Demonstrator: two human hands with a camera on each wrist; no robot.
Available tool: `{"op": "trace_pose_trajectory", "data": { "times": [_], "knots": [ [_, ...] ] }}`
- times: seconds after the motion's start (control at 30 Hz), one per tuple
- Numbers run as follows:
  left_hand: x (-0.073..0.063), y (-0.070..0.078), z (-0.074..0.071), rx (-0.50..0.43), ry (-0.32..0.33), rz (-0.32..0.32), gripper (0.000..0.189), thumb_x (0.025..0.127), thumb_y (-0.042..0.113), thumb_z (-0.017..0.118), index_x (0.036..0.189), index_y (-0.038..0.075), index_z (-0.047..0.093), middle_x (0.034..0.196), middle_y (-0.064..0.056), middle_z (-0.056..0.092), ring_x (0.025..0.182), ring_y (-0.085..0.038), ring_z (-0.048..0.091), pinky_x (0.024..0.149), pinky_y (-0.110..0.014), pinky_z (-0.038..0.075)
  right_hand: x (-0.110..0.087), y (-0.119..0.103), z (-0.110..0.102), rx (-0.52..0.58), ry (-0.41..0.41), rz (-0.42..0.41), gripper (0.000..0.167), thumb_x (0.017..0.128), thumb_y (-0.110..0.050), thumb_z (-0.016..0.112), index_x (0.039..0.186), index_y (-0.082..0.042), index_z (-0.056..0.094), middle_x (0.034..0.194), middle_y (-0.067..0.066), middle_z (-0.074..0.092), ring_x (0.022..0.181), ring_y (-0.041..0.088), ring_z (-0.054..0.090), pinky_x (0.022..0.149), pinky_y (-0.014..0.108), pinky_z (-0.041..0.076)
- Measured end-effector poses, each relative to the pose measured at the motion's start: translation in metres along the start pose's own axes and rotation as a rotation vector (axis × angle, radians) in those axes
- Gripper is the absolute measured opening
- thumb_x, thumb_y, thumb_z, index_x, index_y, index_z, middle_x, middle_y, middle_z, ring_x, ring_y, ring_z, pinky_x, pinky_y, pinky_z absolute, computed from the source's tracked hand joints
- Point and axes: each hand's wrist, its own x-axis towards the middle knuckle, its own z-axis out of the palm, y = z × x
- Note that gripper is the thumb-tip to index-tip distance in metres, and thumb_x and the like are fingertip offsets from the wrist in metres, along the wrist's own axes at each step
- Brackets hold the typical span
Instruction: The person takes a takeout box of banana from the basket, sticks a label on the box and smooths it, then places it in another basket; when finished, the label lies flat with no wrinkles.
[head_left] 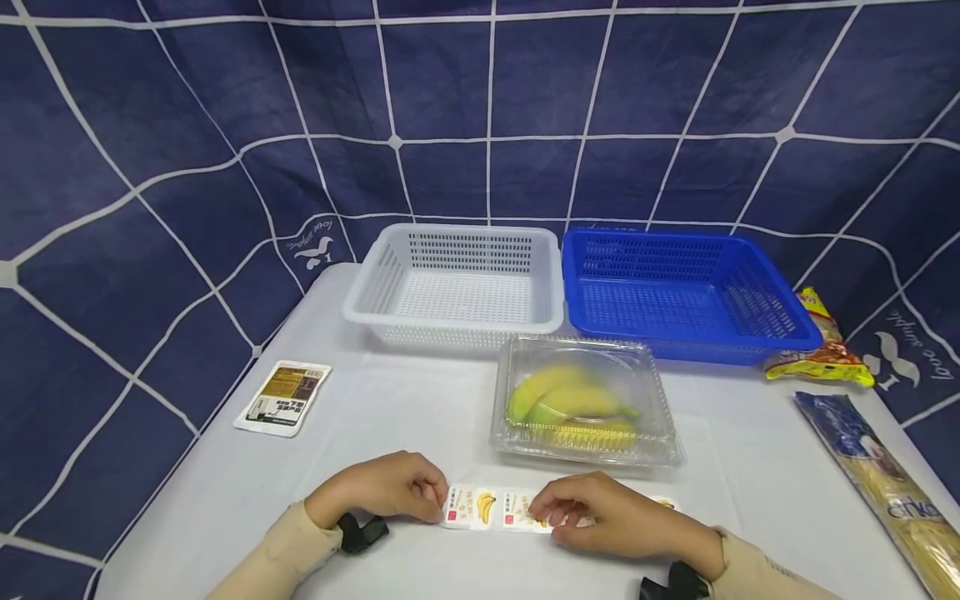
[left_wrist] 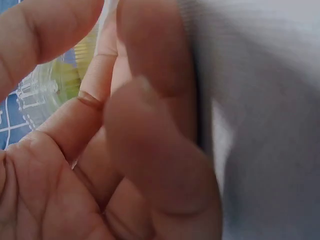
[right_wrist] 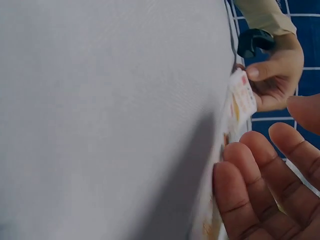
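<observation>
A strip of white labels printed with bananas lies on the table in front of me. At its left end my left hand pinches it between thumb and fingers; in the right wrist view this end of the strip tilts up a little. My right hand is over the right part of the strip, fingers loosely bent with the tips right at the labels, hiding some of them. Just beyond the strip sits a clear plastic box, lid on, with bananas inside.
Behind the box stand a white basket and a blue basket, side by side. A flat white package lies on the left. On the right are a yellow snack bag and a long noodle pack.
</observation>
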Motion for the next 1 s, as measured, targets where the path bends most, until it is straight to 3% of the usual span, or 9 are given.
{"op": "trace_pose_trajectory", "data": {
  "times": [0.23,0.5,0.77,1.0],
  "knots": [
    [0.002,0.002,0.000,0.000,-0.033,0.012,0.013,0.091,0.000,0.077,0.081,0.007,0.070,0.066,0.013,0.055,0.059,0.001,0.043,0.057,-0.015,0.030,0.015,-0.001,0.004,-0.045,-0.015,-0.003,0.021,0.105,-0.002,0.069,0.125,-0.004,0.074,0.114,0.007,0.077,0.097,-0.003,0.062,0.080,0.024,0.062],
    [0.013,0.014,-0.008,-0.055,-0.112,0.112,0.015,0.100,0.006,0.074,0.088,0.000,0.067,0.074,0.012,0.061,0.065,0.002,0.045,0.061,-0.016,0.034,0.033,-0.006,0.007,-0.023,-0.027,0.047,0.025,0.103,-0.001,0.071,0.128,-0.002,0.071,0.114,0.006,0.077,0.095,-0.004,0.064,0.080,0.024,0.062],
    [0.029,0.028,-0.007,-0.090,-0.129,0.175,0.014,0.100,0.006,0.072,0.091,-0.005,0.068,0.077,0.011,0.065,0.067,0.001,0.049,0.063,-0.016,0.037,0.045,-0.009,0.011,0.082,0.031,0.062,0.020,0.102,-0.012,0.077,0.118,-0.007,0.067,0.108,0.001,0.075,0.091,0.001,0.069,0.079,0.027,0.063],
    [0.038,0.036,-0.002,-0.096,-0.156,0.196,0.013,0.100,0.004,0.072,0.092,-0.005,0.068,0.079,0.011,0.066,0.070,0.002,0.054,0.065,-0.016,0.041,0.050,-0.012,0.016,0.144,0.114,0.077,0.017,0.099,-0.015,0.081,0.103,-0.008,0.065,0.089,-0.008,0.070,0.079,0.001,0.066,0.069,0.023,0.060]
  ]
}}
